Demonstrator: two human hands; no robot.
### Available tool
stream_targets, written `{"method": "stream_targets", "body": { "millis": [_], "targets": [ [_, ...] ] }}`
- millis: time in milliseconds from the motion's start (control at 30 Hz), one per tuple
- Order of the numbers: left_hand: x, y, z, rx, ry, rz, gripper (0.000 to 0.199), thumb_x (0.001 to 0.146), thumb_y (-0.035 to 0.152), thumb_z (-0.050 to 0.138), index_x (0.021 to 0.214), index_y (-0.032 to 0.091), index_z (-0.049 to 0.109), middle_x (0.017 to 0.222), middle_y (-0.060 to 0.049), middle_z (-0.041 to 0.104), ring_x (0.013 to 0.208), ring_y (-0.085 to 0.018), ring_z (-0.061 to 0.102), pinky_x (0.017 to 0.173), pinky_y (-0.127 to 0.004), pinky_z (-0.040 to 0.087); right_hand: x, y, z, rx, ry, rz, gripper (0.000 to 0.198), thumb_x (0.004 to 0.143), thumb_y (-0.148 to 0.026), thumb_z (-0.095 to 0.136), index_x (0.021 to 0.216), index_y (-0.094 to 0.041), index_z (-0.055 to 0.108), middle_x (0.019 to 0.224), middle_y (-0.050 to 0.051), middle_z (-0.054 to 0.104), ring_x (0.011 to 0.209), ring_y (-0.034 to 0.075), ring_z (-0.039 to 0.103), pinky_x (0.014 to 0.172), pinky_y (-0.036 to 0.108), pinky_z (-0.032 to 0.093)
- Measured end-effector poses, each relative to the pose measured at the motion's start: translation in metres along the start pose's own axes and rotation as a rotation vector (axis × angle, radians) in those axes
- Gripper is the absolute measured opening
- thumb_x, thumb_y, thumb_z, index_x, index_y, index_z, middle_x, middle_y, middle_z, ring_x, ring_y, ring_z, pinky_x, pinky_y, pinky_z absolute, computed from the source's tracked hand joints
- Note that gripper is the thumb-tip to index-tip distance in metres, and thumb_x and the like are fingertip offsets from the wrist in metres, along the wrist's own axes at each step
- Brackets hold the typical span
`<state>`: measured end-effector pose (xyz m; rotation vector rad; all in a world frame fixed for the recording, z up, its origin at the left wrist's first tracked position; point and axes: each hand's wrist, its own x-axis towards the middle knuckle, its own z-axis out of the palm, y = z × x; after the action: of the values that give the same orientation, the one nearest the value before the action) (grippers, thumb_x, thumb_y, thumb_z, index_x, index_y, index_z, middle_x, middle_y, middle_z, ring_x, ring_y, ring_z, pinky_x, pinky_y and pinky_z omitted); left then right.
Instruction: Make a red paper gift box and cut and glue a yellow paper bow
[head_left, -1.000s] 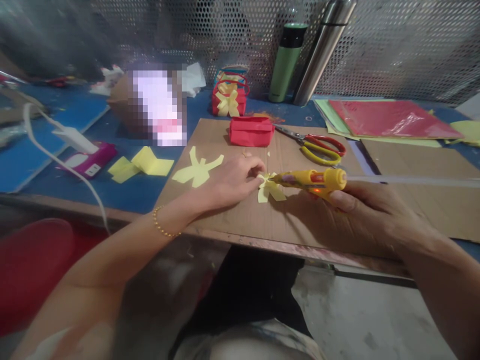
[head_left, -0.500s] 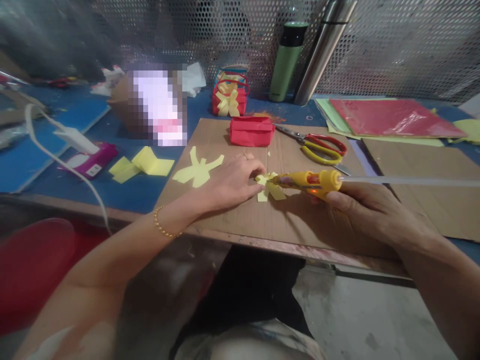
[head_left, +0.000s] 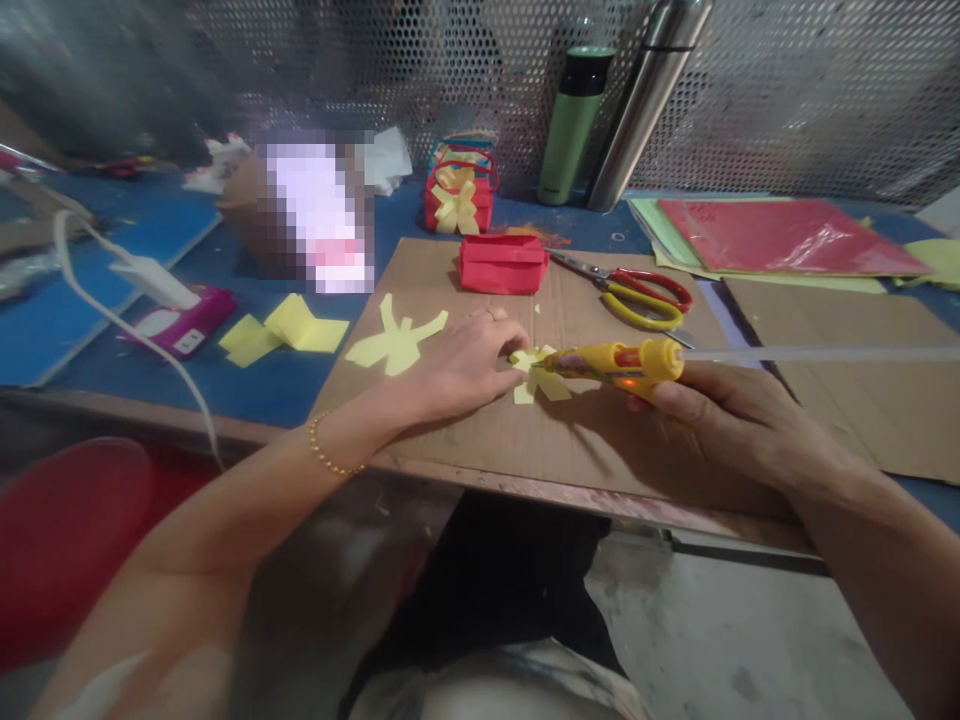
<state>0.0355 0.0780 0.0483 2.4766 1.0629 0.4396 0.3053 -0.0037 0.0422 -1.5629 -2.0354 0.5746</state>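
Observation:
My right hand (head_left: 727, 415) is wrapped round a yellow glue gun (head_left: 622, 362), with a long clear glue stick (head_left: 817, 354) poking out of its back. The nozzle is at the middle of a small yellow paper bow (head_left: 551, 386) on the cardboard. My left hand (head_left: 476, 362) pinches that bow's left edge between thumb and fingers. Partly beside my left wrist lies a larger yellow paper cutout (head_left: 394, 345), flat. Behind the hands sits a folded red paper box (head_left: 502, 265). Scissors (head_left: 645, 302) with red and yellow handles rest to its right.
A finished-looking red paper bag (head_left: 457, 205) with a yellow bow stands at the back. Folded yellow paper (head_left: 307, 328) and a purple power socket (head_left: 180, 322) with a white cable lie left. Two bottles, one green (head_left: 566, 135), lean by the mesh. Coloured sheets (head_left: 787, 232) are stacked right.
Almost nothing differs. The glue gun and the bow keep nearly the same place, with both hands holding still apart from a tiny shift of the right hand.

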Motion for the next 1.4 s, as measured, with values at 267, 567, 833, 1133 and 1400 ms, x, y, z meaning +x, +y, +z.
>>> {"method": "stream_targets", "body": {
  "millis": [267,567,833,1133,1400],
  "targets": [
    [-0.001,-0.001,0.001,-0.016,0.014,0.017,0.011,0.084,0.019,0.064,0.095,0.017,0.066,0.093,-0.005,0.062,0.087,-0.021,0.056,0.082,-0.036,0.044,-0.002,-0.003,-0.003,0.013,0.076,-0.067,0.068,0.092,-0.078,0.042,0.078,-0.022,0.077,0.061,0.004,0.067,0.053,0.02,0.059,0.051,0.032,0.043],
    [0.0,-0.002,0.002,-0.011,0.019,0.01,0.015,0.084,0.021,0.064,0.099,0.017,0.063,0.094,-0.006,0.063,0.09,-0.022,0.058,0.084,-0.038,0.046,0.004,-0.006,-0.002,0.026,0.128,-0.009,0.07,0.087,-0.084,0.042,0.081,-0.021,0.073,0.07,0.006,0.071,0.062,0.023,0.064,0.056,0.034,0.047],
    [0.001,-0.005,0.003,-0.071,0.031,0.011,0.019,0.083,0.02,0.064,0.101,0.019,0.058,0.101,-0.006,0.066,0.092,-0.022,0.059,0.083,-0.038,0.047,0.009,-0.005,-0.002,-0.031,0.087,-0.052,0.071,0.09,-0.08,0.039,0.078,-0.021,0.075,0.06,0.003,0.065,0.054,0.021,0.059,0.05,0.032,0.042],
    [0.001,-0.002,0.002,-0.03,0.026,0.013,0.016,0.082,0.019,0.062,0.097,0.019,0.055,0.098,-0.006,0.064,0.09,-0.021,0.057,0.081,-0.037,0.045,0.004,-0.006,-0.003,0.003,0.058,-0.068,0.063,0.092,-0.075,0.043,0.082,-0.022,0.076,0.065,0.002,0.069,0.058,0.022,0.061,0.052,0.031,0.044],
    [0.002,-0.004,0.003,-0.033,0.026,0.019,0.015,0.081,0.02,0.062,0.095,0.02,0.055,0.096,-0.005,0.064,0.088,-0.021,0.057,0.079,-0.036,0.045,0.001,-0.004,-0.002,0.002,0.008,0.006,0.066,0.09,-0.076,0.045,0.085,-0.02,0.08,0.069,0.005,0.075,0.06,0.024,0.066,0.053,0.033,0.048]
  ]
}}
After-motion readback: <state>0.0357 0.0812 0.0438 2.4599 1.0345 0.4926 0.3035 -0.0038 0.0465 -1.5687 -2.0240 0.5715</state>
